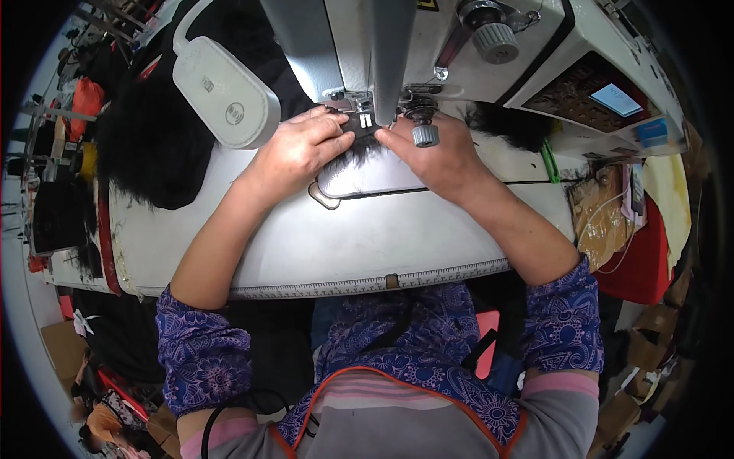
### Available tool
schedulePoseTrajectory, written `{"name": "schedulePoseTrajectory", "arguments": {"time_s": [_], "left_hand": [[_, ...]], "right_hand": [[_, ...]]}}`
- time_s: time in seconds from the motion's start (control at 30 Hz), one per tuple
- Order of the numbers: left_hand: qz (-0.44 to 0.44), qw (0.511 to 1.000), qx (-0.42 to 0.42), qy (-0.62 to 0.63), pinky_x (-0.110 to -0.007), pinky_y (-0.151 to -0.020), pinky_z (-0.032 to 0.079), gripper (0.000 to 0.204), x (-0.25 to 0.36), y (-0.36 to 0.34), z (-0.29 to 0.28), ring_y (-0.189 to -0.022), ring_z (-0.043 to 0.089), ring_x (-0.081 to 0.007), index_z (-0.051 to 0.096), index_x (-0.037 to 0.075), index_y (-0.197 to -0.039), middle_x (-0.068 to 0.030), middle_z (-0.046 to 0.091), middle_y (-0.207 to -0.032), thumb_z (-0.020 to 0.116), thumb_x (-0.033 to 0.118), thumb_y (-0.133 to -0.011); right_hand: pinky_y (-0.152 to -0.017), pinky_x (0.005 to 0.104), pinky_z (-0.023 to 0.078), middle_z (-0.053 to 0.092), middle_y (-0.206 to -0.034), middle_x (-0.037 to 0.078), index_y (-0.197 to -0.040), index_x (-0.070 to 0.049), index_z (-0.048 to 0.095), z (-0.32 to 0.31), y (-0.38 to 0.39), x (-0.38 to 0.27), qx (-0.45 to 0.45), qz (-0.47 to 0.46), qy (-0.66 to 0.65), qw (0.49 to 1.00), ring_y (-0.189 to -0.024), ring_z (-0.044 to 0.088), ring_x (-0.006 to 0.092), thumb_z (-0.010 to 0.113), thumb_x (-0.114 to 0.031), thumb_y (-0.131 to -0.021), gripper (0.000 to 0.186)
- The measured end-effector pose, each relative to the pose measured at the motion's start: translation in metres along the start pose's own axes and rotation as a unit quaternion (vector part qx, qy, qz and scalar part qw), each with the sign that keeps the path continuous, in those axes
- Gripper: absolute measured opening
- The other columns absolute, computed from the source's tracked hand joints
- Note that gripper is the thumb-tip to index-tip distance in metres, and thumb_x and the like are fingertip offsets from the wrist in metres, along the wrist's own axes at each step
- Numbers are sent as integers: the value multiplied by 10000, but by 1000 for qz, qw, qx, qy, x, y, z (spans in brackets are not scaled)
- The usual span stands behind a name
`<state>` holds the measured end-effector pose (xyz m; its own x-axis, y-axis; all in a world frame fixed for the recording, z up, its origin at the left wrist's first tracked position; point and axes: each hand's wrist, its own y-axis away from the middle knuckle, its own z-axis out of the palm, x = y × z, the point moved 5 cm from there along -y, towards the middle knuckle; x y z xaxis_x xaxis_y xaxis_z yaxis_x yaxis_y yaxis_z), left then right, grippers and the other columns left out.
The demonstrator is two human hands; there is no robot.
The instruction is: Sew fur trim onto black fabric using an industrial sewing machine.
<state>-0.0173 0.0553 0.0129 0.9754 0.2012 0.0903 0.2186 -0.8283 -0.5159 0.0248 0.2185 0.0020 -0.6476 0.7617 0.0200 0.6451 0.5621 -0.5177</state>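
Note:
At the sewing machine [535, 57], a piece of black furry fabric [365, 147] lies under the presser foot [365, 119]. My left hand [302, 149] is at the left of the foot, its fingers curled together and closed on the fabric's edge. From the other side my right hand [443, 157] grips the fabric with its thumb, close to the foot. A ridged metal dial [425, 136] and the machine head hide part of its fingers. The needle tip is too small to make out.
A white lamp head [225, 92] hangs left of my left hand. More black fur [153, 138] is heaped at the left, with another tuft [512, 126] at the right. Green tweezers [550, 162] lie near a brown taped packet [600, 206]. A ruler strip [336, 286] edges the white table.

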Motion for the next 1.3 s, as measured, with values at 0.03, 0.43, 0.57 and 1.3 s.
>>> {"name": "schedulePoseTrajectory", "arguments": {"time_s": [0.03, 0.43, 0.57, 1.3], "left_hand": [[-13, 1000, -2, 6, -398, -852, 548, 222, -1, -2, -1, -901, 659, -288, 673, -43, -913, -129, 638, -873, 656, 14, -700], [-43, 999, 26, 16, -405, -909, 454, 212, 1, 3, 2, -1030, 615, -277, 696, -5, -914, -116, 644, -911, 682, -28, -703], [-80, 994, 49, 59, -404, -892, 463, 195, -4, 4, 6, -1008, 624, -272, 699, 6, -892, -118, 646, -916, 687, -30, -701], [-90, 992, 33, 79, -389, -842, 524, 224, 0, -3, 4, -933, 638, -301, 681, -8, -921, -127, 646, -953, 685, -26, -697]], "right_hand": [[-655, 313, 525, 663, -888, 50, -922, -99, 692, -1, -1, -1, 0, -1, 0, 1000, -781, 643, 202, 661, -107, -784, 142], [-659, 360, 497, 663, -865, 111, -1028, -76, 669, -1, -6, 4, -31, 60, -43, 997, -794, 634, 267, 621, -104, -843, 193], [-664, 387, 487, 658, -830, 149, -986, -53, 669, 5, -8, 17, -26, 159, -167, 973, -784, 630, 316, 509, -59, -859, 204], [-756, 383, 478, 650, -773, 90, -674, -67, 680, 9, -10, 17, -79, 214, -41, 973, -828, 617, 276, 608, -53, -705, 80]]}}
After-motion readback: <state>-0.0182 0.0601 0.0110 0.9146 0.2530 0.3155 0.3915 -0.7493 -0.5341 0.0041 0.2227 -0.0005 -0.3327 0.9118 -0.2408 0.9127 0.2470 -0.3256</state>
